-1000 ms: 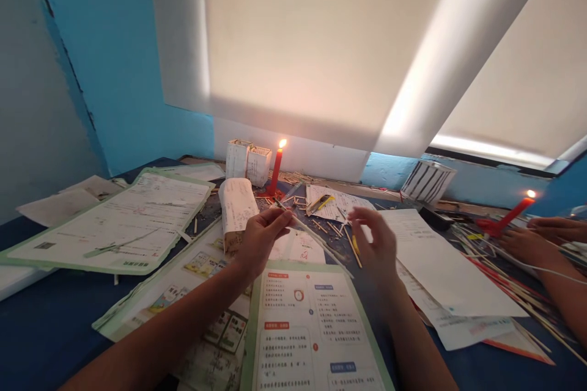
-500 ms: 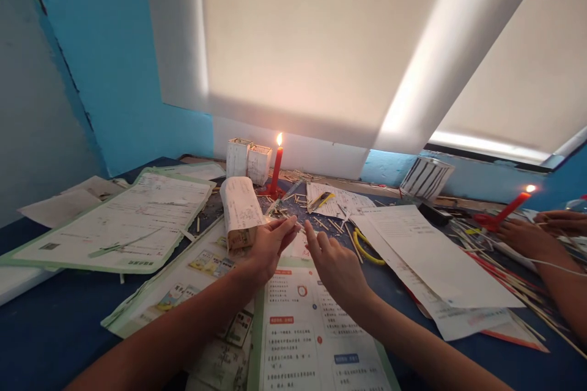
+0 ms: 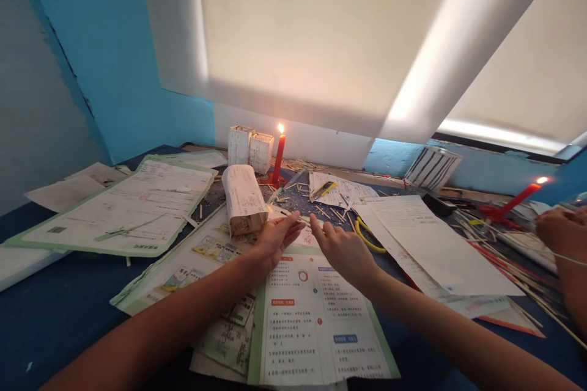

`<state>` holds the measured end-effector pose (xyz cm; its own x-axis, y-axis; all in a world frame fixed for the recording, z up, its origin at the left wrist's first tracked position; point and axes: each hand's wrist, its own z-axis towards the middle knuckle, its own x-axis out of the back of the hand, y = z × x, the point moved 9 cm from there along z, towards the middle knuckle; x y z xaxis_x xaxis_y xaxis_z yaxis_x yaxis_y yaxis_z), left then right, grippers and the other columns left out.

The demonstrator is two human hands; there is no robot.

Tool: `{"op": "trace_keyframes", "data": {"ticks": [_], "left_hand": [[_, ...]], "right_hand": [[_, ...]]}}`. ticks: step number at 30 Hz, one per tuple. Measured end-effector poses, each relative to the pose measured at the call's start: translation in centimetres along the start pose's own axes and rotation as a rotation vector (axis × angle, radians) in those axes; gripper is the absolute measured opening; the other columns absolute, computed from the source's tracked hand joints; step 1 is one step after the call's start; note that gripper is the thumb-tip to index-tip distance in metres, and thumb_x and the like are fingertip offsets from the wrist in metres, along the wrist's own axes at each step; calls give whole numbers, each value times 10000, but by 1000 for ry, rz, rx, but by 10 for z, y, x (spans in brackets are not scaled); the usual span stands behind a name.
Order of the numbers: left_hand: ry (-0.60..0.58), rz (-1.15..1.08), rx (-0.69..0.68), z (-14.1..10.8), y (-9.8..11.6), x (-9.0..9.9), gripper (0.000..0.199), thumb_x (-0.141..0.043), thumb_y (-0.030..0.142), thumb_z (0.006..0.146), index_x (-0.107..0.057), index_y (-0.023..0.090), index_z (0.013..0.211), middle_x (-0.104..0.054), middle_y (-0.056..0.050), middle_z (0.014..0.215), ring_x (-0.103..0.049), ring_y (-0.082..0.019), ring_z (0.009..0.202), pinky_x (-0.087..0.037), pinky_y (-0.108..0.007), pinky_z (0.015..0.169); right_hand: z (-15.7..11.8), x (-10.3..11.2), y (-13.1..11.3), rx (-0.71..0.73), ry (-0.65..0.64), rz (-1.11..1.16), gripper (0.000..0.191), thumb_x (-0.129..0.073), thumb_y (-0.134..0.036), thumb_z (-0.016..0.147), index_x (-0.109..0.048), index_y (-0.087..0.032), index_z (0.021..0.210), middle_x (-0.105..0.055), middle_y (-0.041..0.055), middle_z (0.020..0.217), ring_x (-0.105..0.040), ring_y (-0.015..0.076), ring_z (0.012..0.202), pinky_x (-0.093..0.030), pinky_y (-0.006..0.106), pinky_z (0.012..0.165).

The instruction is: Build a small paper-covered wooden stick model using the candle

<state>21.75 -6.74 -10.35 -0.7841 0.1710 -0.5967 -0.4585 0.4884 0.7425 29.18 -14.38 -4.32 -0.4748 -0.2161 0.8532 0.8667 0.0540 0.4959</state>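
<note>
My left hand [image 3: 280, 237] is closed in a pinch, its fingertips on something thin and small that I cannot make out. Opposite it, my right hand [image 3: 343, 249] has its index finger pointed at the same spot, with the other fingers curled; its thumb is mostly hidden. Both hands are above the top of a printed booklet page [image 3: 316, 317]. Just left of my left hand lies a paper-wrapped block [image 3: 245, 198]. A lit red candle [image 3: 279, 159] stands upright behind my hands.
Short sticks and scraps litter the blue table [image 3: 151, 284] around a yellow utility knife [image 3: 325, 190]. Paper-covered boxes [image 3: 250, 149] stand behind. Loose sheets [image 3: 440, 244] and yellow-handled tool [image 3: 367, 238] lie right. Another person's hand [image 3: 562, 232] is near a tilted lit candle [image 3: 518, 198].
The view has shifted slightly. My hands stay close together, with a thin dark bit now showing between the fingertips. The other person's hand has drawn right, away from the tilted candle.
</note>
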Motion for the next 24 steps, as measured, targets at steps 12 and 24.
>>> {"op": "trace_keyframes", "data": {"ticks": [12, 24], "left_hand": [[14, 126, 109, -12, -2, 2, 337, -485, 289, 924, -594, 146, 638, -692, -58, 697, -680, -104, 688, -529, -161, 662], [-491, 1433, -578, -105, 90, 19, 196, -566, 276, 813, -713, 195, 711, -589, 15, 551, -481, -105, 499, -330, -186, 484]], "right_hand": [[-3, -9, 12, -28, -33, 127, 460, -335, -137, 946, -345, -156, 1406, -668, 93, 911, -668, 173, 647, -445, 250, 513], [1, -8, -20, 32, -122, 997, 317, -358, -311, 958, -639, -173, 914, -657, 18, 739, -580, 134, 662, -399, 235, 598]]}}
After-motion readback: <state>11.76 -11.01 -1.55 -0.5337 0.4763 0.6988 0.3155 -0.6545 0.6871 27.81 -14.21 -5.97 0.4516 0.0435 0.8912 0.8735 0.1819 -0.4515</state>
